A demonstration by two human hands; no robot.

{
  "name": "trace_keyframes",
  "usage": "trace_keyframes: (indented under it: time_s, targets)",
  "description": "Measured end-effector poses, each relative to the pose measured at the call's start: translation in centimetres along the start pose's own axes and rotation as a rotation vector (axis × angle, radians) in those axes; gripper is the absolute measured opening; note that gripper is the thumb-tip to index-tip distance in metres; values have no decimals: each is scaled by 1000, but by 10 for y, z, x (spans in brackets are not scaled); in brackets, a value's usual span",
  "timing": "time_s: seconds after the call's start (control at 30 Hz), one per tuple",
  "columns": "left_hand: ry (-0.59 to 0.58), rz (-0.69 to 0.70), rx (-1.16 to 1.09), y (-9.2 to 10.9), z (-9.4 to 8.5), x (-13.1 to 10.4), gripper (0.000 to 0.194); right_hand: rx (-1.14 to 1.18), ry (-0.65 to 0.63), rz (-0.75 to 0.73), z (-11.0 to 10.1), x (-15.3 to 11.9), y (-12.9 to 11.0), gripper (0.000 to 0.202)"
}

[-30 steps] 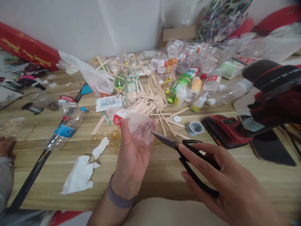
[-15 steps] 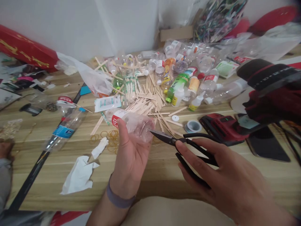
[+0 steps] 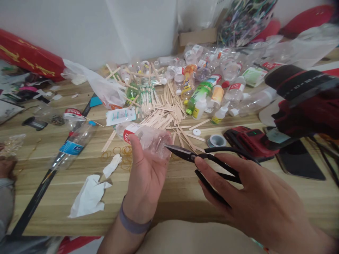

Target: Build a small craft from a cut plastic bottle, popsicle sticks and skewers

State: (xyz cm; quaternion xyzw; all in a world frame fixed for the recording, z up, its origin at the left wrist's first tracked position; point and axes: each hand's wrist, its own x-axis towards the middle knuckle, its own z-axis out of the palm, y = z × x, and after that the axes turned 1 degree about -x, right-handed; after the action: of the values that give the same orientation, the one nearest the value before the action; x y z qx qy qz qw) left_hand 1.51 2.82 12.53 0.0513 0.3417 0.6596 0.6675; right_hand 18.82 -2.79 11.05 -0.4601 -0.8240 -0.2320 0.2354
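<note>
My left hand (image 3: 145,173) is wrapped round a clear plastic bottle (image 3: 152,139) with a red and white label, held on its side above the table. The bottle's base faces right. In my right hand (image 3: 254,197) are black-handled scissors (image 3: 182,152), with my fingers round the handles. The blade tips meet the bottle's base; whether they pierce it I cannot tell. Below and behind the bottle lie rubber bands (image 3: 126,160) and wooden craft sticks (image 3: 159,118).
Many plastic bottles (image 3: 202,93) crowd the back of the table. A red cordless drill (image 3: 293,116), a phone (image 3: 300,160) and a spool of wire (image 3: 217,140) lie at the right. Crumpled tissue (image 3: 88,197) and a blue-labelled bottle (image 3: 71,147) are at the left, near another person's hand (image 3: 6,165).
Both hands have shifted slightly left together with the bottle and scissors. The blade tips stay at the bottle's base.
</note>
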Motion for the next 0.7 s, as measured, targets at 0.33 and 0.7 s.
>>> trace_keyframes:
  time_s: [0.33,0.7]
  targets:
    - [-14,-11,-19,-1,0,2,44,33,3,33,3,-4,0,28]
    - [-42,76,36,-8,-7,4,28,-33,0,7,3,-5,-1,25]
